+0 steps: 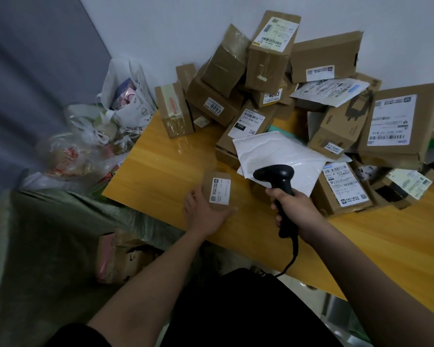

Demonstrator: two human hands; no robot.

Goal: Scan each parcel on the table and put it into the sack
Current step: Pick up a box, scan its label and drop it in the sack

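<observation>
Fingers of my left hand (203,212) curl round the near end of a small brown cardboard parcel with a white printed label (217,191), holding it label-up at the near-left part of the yellow wooden table (161,169). My right hand (295,209) is wrapped tight round the grip of the black corded handheld barcode scanner (277,181), whose head sits just right of the parcel and points toward it.

To scan well, I judge I should keep the label flat and facing the scanner window, keep my thumb off the printed codes, and tip the scanner head down until its beam crosses the barcode squarely. I cannot tell whether a beam is lit. Once it reads, the parcel goes left and down into the sack.

That dull green woven sack (43,236) stands open on the floor at my left, just below the table edge. Inside it lie at least a pink-wrapped packet (107,256) and a brown box with a dark mark (133,256); deeper contents are hidden.

Further out, a white padded mailer (278,151) lies behind the scanner, leaning on a heap of brown cardboard boxes with labels (268,71) stacked against the wall, all yet to be done, I judge. Thin plastic bags (125,96), holding things I cannot make out, crowd the corner left of the table.
</observation>
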